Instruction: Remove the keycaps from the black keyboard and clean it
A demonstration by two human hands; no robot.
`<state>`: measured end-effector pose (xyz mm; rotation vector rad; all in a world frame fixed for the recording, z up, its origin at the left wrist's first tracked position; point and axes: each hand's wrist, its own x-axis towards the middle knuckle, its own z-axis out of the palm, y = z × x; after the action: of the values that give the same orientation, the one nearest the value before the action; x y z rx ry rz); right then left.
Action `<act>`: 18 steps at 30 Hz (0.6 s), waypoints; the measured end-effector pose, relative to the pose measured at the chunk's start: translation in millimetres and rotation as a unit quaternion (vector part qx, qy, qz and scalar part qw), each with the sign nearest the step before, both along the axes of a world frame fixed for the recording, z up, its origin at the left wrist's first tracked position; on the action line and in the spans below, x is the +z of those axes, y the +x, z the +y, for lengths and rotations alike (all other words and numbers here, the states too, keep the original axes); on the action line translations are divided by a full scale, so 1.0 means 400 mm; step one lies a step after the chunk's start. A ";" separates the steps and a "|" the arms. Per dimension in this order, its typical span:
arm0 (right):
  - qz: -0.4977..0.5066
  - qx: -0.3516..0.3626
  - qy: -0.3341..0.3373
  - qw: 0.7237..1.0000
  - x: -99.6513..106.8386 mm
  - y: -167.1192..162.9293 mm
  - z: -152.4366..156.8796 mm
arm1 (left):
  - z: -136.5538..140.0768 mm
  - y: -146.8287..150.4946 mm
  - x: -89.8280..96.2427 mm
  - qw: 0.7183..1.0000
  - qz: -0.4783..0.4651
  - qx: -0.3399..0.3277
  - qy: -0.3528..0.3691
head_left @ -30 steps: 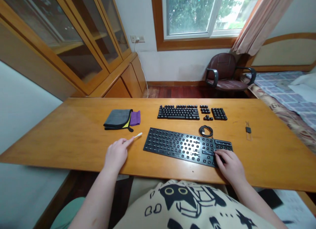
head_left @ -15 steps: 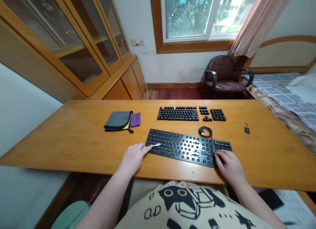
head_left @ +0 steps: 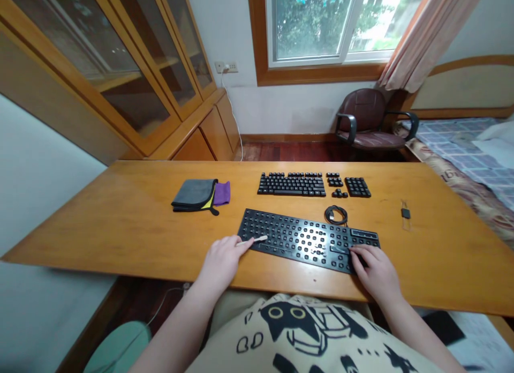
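Note:
A black keyboard with its keycaps off (head_left: 281, 233) lies slightly slanted on the desk, its switches bare and light glaring off its middle. My left hand (head_left: 223, 260) is closed around a small white brush (head_left: 261, 238), whose tip rests over the lower left switches. At the other end, my right hand (head_left: 375, 268) has its fingers curled onto the keyboard's right part and front edge, gripping it. Behind the keyboard, the removed black keycaps (head_left: 291, 185) stand grouped in keyboard order. A coiled black USB cable (head_left: 336, 215) sits against the keyboard's back edge.
On the wooden desk (head_left: 120, 228), a folded grey cloth (head_left: 195, 194) with a purple cloth (head_left: 222, 193) lies at the left. A wire keycap puller (head_left: 406, 213) lies at the right. Beyond the desk are a chair (head_left: 363, 121), a bed and a glass-door cabinet.
My left hand and the brush have shifted slightly right and down across the switches. My right hand stays on the keyboard. The whole view has moved a little.

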<state>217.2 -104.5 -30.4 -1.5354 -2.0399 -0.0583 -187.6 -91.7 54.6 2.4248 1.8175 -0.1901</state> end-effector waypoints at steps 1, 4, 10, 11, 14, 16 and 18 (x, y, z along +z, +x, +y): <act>0.001 -0.002 -0.002 1.000 0.001 -0.001 -0.001 | -0.002 -0.006 -0.006 1.000 0.007 0.017 -0.011; 0.003 -0.005 -0.005 1.000 0.005 -0.003 -0.002 | -0.002 -0.069 0.010 0.984 0.068 0.160 -0.040; 0.002 -0.006 0.001 1.000 0.002 0.000 0.002 | -0.008 -0.122 0.040 0.972 0.084 0.216 0.025; 0.002 -0.006 0.001 1.000 0.001 0.001 0.002 | -0.012 -0.096 0.030 0.983 0.058 0.167 0.038; 0.002 -0.006 0.001 1.000 0.003 0.001 0.003 | -0.023 0.003 -0.019 0.998 -0.011 0.046 0.039; 0.001 -0.003 0.000 1.000 0.005 0.000 0.002 | -0.027 0.053 -0.051 0.999 -0.030 0.012 0.026; 0.001 -0.002 -0.002 1.000 0.006 -0.001 0.001 | -0.027 0.069 -0.071 0.999 -0.034 0.015 0.017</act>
<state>216.9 -104.1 -28.1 -1.5404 -2.0368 -0.0534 -160.0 -102.6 26.4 2.3945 1.8411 -0.0737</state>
